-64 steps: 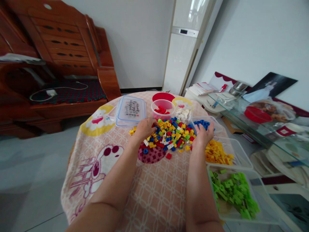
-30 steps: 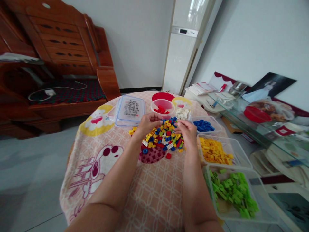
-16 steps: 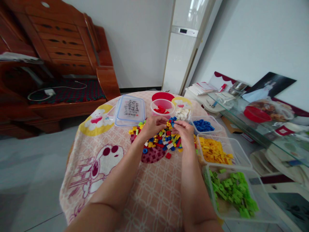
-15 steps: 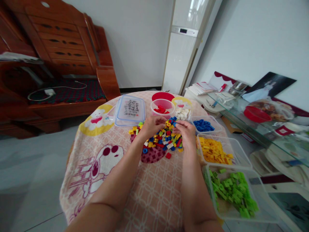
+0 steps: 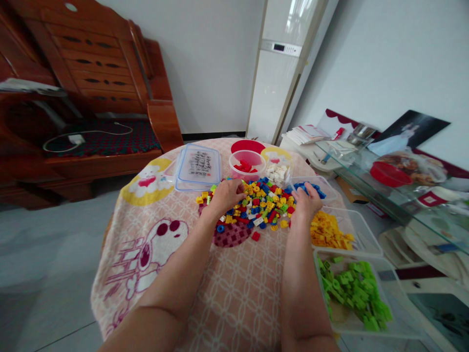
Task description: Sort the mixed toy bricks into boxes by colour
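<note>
A heap of mixed toy building bricks in red, yellow, blue, green and white lies mid-table. My left hand is at the heap's left side, fingers curled together down at the bricks; what they hold, if anything, is hidden. Over the near left edge of the clear box of blue bricks is my right hand. Its thumb and fingers are apart, and no brick shows between them. Just below that hand, yellow bricks fill part of another clear box.
Green bricks sit in the nearest box at right. Behind the heap are a round pink tub with red bricks and a group of white bricks. A blue-rimmed lidded container lies back left. A glass shelf stands beyond the table.
My right hand has moved right, from the heap to the blue-brick box, and its fingers have spread. My left hand has shifted slightly and stays at the heap.
</note>
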Demonstrator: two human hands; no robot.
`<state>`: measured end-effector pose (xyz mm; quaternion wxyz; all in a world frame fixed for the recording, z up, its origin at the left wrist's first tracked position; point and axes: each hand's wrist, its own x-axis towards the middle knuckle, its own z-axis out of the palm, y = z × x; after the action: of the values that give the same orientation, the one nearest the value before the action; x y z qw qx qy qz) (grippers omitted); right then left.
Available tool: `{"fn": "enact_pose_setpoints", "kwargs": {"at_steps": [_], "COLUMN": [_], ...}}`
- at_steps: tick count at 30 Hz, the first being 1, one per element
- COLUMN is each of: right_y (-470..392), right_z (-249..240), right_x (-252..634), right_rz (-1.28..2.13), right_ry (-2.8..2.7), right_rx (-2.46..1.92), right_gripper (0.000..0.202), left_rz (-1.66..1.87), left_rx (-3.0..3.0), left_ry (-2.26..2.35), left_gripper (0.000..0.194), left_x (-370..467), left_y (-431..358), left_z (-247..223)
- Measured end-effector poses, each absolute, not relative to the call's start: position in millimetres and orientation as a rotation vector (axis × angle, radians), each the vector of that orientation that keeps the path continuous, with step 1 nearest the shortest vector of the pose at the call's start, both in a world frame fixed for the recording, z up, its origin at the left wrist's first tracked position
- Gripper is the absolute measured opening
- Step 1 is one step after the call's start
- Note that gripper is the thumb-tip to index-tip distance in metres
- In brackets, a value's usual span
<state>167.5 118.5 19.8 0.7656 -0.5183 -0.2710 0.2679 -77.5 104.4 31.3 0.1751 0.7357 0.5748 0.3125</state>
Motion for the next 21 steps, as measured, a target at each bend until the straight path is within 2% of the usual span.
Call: {"fn": "enact_pose_setpoints", "kwargs": {"at_steps": [5,12,21], "right_y": [112.6,92.8,91.8], "right_z": [23.7,33.4,27.9], "right_x": [149.2,115.0,99.8], "right_rz": [0.831,1.225,1.314], "right_ry": [-0.808,-1.245,-1.258], "right_rx": [-1.122,-1.075,-1.044], "right_gripper": [0.032,0.031,0.029], "left_rz": [1.044,1.169,1.192], "left_rx": [1.863,1.459,1.344], "left_ry": [1.432,1.044,0.934], "left_gripper": [0.012,0.034,0.035], "left_x": [-80.3,-72.7,-68.9], "left_y": [107.2,104.8,105.2], "left_z": [29.6,32.5,32.2]}}
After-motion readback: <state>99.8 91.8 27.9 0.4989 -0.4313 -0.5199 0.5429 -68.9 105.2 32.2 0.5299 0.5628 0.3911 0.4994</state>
